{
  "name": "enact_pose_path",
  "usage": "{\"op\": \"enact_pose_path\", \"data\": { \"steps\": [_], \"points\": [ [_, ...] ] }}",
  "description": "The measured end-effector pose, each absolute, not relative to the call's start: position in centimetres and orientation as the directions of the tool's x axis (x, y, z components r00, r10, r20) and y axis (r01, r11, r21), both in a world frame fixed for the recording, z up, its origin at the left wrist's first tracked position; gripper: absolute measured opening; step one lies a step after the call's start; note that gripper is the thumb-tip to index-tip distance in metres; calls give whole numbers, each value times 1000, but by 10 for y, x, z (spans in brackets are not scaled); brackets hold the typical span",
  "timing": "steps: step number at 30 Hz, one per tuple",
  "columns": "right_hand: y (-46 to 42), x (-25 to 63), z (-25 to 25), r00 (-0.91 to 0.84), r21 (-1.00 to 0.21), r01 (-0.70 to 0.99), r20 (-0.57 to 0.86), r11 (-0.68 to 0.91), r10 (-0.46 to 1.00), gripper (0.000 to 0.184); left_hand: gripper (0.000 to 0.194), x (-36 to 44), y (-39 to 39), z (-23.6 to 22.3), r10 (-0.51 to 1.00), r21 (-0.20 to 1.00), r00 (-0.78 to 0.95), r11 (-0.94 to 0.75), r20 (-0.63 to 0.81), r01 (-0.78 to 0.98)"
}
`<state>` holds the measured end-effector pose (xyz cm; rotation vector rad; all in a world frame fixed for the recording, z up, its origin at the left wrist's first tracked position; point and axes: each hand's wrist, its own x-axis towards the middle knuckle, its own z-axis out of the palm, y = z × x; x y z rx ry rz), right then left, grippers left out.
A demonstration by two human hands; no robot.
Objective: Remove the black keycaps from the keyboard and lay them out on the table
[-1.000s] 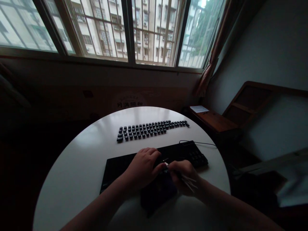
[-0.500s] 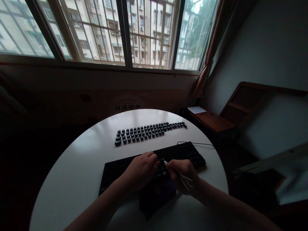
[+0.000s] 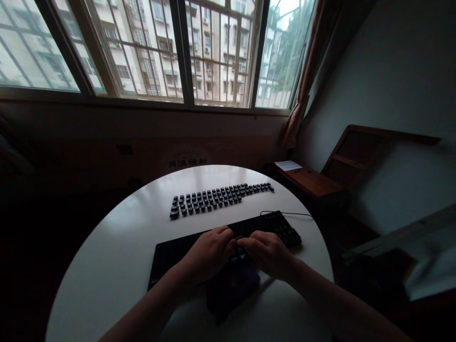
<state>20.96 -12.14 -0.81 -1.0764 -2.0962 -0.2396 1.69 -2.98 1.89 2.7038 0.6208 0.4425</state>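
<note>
A black keyboard (image 3: 169, 251) lies slanted across the round white table, its right-hand keys in place. Over its middle rests my left hand (image 3: 212, 249), fingers curled together; whatever they pinch is hidden. My right hand (image 3: 269, 251) is closed close beside it, thumb and forefinger nearly meeting the left fingertips. The wire keycap puller seen in that hand half a second ago is now covered by it. Beyond the keyboard, black keycaps (image 3: 214, 192) are laid out in rows. A dark purple cloth-like item (image 3: 237, 292) lies at the keyboard's near edge.
The white table (image 3: 117, 237) has a rounded edge. A thin cable (image 3: 292, 213) runs from the keyboard to the right edge. A wooden chair (image 3: 313, 183) with a paper (image 3: 288, 165) on it stands at the right, and a barred window is ahead.
My right hand has turned and shifted slightly left, towards the left fingers, and the puller's wires no longer show. My left hand stays almost in place. The whole view has shifted slightly.
</note>
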Motion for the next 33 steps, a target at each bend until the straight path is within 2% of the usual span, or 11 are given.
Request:
{"op": "enact_pose_path", "data": {
  "steps": [8, 14, 17, 20, 22, 25, 29, 33],
  "points": [
    [-117, 211, -13, -282, -210, 783, 720, 585, 635, 19, 24, 16, -31, 19, 420, 417, 880, -857, 221, 304],
    [-119, 205, -13, -247, -297, 778, 666, 553, 704, 15, 23, 16, -30, 17, 422, 406, 885, -856, 198, 318],
    [-115, 213, -12, -235, -289, 800, 656, 526, 717, 15, 26, 15, -28, 17, 479, 381, 850, -844, 219, 378],
    [-94, 244, -4, -172, -274, 859, 642, 433, 747, 16, 34, 15, -23, 14, 584, 349, 777, -797, 236, 493],
    [-67, 274, 5, -61, -339, 877, 622, 339, 780, 16, 40, 14, -19, 11, 628, 333, 750, -766, 205, 550],
    [-17, 319, 9, -3, -376, 895, 535, 241, 845, 19, 46, 14, -14, 7, 657, 313, 739, -740, 146, 596],
    [38, 350, -7, -71, -389, 888, 412, 246, 908, 13, 53, 14, -11, 3, 680, 277, 728, -719, 90, 637],
    [64, 356, -31, -118, -404, 882, 310, 244, 943, 17, 56, 14, -10, 2, 672, 280, 736, -724, 82, 630]
  ]
}}
